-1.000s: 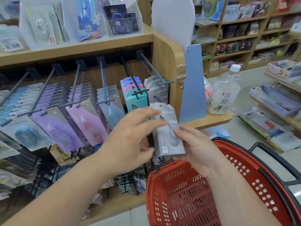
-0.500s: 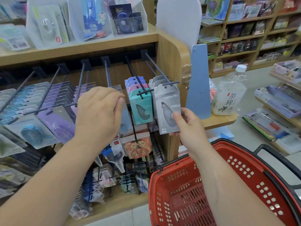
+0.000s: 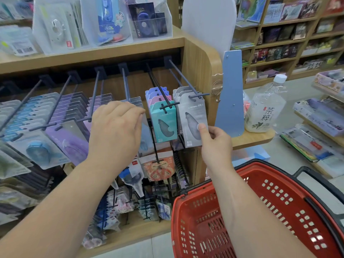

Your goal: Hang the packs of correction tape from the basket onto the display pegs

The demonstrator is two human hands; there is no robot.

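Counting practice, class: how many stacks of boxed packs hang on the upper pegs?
2: a teal-fronted stack, and right of it a grey stack whose front pack the right hand pinches. Lower rows are partly hidden.

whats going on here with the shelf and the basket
A person is stocking a shop display with correction tape. The right hand pinches the lower edge of a grey pack that hangs at the front of the rightmost peg. The left hand is loosely bent over the packs on the pegs further left and grips nothing that shows. The red basket sits below, and the part in view looks empty.
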